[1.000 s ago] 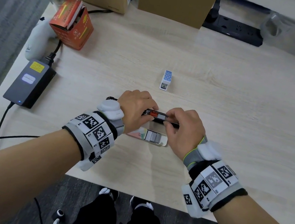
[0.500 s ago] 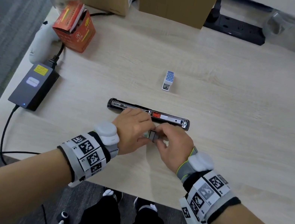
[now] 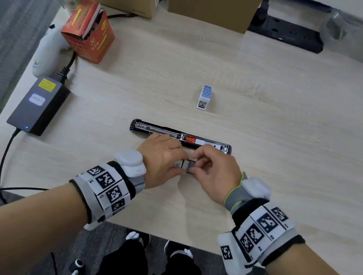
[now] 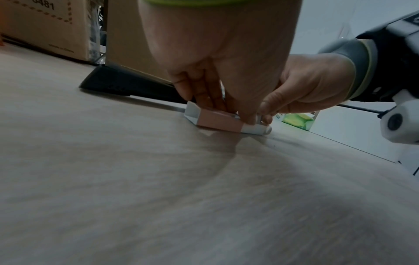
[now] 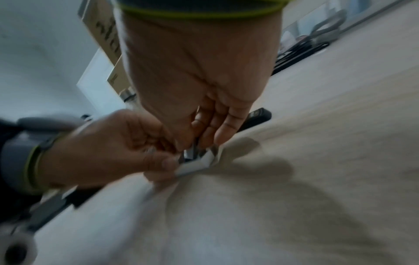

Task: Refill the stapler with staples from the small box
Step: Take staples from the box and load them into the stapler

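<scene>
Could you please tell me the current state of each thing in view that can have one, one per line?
Stapler: lying opened out flat on the desk, magazine exposed.
Staple box: on the desk, inner tray slid partly out.
Left hand: holds the staple box down.
Right hand: pinches at the box's open end.
Orange carton: top flap open.
Power adapter: plugged in, light on.

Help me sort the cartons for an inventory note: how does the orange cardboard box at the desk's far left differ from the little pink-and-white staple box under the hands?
The orange cardboard box stands upright and untouched; the pink-and-white staple box lies flat, held by the left hand and right hand. The orange cardboard box looks much bulkier than the low, slim staple box. Its top flap is lifted, while the staple box is open at its end. Both rest on the pale wooden desk.
</scene>
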### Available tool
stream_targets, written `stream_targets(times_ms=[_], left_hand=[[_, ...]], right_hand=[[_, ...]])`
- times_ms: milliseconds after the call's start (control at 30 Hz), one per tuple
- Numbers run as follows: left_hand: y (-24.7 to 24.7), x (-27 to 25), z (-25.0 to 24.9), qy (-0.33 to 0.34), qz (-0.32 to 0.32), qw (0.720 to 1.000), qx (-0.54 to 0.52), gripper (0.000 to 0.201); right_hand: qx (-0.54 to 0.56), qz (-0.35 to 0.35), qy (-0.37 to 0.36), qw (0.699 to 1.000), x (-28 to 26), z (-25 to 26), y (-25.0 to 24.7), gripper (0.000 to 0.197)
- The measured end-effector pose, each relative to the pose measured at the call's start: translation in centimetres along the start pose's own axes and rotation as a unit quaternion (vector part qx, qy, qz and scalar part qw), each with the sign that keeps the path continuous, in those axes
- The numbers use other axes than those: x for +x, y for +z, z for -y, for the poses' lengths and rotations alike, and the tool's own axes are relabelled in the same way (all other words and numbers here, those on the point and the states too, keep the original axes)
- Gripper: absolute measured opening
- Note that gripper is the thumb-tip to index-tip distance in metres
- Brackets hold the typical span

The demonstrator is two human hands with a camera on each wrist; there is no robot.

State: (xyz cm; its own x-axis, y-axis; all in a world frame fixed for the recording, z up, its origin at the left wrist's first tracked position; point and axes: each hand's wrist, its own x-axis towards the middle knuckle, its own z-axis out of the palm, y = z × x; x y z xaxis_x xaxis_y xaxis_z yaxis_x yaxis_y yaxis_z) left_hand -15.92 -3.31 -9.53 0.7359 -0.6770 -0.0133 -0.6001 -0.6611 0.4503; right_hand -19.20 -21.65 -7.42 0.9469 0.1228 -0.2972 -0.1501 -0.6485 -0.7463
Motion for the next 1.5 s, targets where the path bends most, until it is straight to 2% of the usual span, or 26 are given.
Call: stream_targets(times_ms=[133, 233, 267, 333, 400, 433, 500, 567, 633, 733, 800, 900, 1000, 1100, 1167, 1233, 1333, 1500], left_hand=[[-0.2, 0.0, -0.4, -0.012, -0.035, 0.995, -0.093, 0.026], [-0.7, 0.5, -1.7, -0.072, -0.062, 0.978, -0.184, 0.025], [-0.9, 0.9, -2.1, -0.106, -0.065, 0.965, -0.230, 0.024], [-1.3, 2.0, -2.6, -0.175, -0.056, 0.920, -0.347, 0.019], [-1.6, 2.9, -2.7, -0.218, -0.058, 0.872, -0.434, 0.010], [-1.8, 3.2, -2.7, -0.232, -0.061, 0.858, -0.455, 0.008], [-2.2, 3.6, -2.7, -0.250, -0.060, 0.843, -0.473, 0.010], [-2.5, 3.9, -2.7, -0.260, -0.052, 0.839, -0.475, 0.011], [-2.8, 4.2, -2.8, -0.270, -0.037, 0.838, -0.473, 0.014], [-3.4, 4.6, -3.1, -0.281, -0.013, 0.833, -0.476, 0.014], [-3.7, 4.9, -3.4, -0.283, -0.011, 0.843, -0.458, 0.011], [-4.1, 5.2, -2.9, -0.284, -0.051, 0.872, -0.396, 0.008], [-4.1, 5.0, -2.0, -0.247, -0.080, 0.931, -0.259, 0.013], [-3.2, 4.6, -1.4, -0.169, -0.050, 0.976, -0.127, 0.035], [-2.4, 4.8, -1.2, -0.159, -0.003, 0.984, -0.084, 0.040], [-1.6, 5.0, -0.9, -0.166, 0.018, 0.983, -0.074, 0.036], [-1.1, 5.1, -0.9, -0.183, 0.010, 0.978, -0.094, 0.023], [-0.9, 5.4, -0.9, -0.225, -0.015, 0.962, -0.151, 0.020]], right_hand=[[0.066, -0.060, 0.044, 0.995, 0.1, -0.4, -1.1, 0.025], [0.151, -0.083, 0.077, 0.982, 0.3, -0.1, -1.6, 0.025], [0.187, -0.088, 0.085, 0.975, 0.5, 0.3, -1.8, 0.024], [0.246, -0.101, 0.099, 0.959, 0.7, 1.0, -2.2, 0.021], [0.286, -0.105, 0.112, 0.946, 0.9, 1.5, -2.6, 0.020], [0.298, -0.105, 0.116, 0.942, 1.0, 1.6, -2.7, 0.019], [0.282, -0.117, 0.106, 0.946, 1.0, 1.5, -2.7, 0.019], [0.195, -0.133, 0.064, 0.969, 0.9, 1.1, -2.8, 0.022], [0.091, -0.122, 0.002, 0.988, 0.5, 0.8, -2.9, 0.028], [0.008, -0.116, -0.067, 0.991, 0.0, 0.6, -2.9, 0.029], [-0.003, -0.126, -0.072, 0.989, 0.1, 0.4, -3.1, 0.027], [-0.032, -0.134, -0.056, 0.989, 0.8, -0.5, -3.8, 0.029], [-0.077, -0.123, -0.025, 0.989, 1.4, -1.3, -4.5, 0.032], [-0.119, -0.089, -0.019, 0.989, 1.6, -1.4, -4.6, 0.032], [-0.124, -0.078, -0.017, 0.989, 1.6, -1.3, -4.5, 0.032], [-0.129, -0.076, -0.015, 0.989, 1.6, -1.3, -4.4, 0.032], [-0.139, -0.074, -0.014, 0.987, 1.6, -1.3, -4.4, 0.031], [-0.156, -0.062, -0.016, 0.986, 2.0, -1.2, -4.1, 0.032]])
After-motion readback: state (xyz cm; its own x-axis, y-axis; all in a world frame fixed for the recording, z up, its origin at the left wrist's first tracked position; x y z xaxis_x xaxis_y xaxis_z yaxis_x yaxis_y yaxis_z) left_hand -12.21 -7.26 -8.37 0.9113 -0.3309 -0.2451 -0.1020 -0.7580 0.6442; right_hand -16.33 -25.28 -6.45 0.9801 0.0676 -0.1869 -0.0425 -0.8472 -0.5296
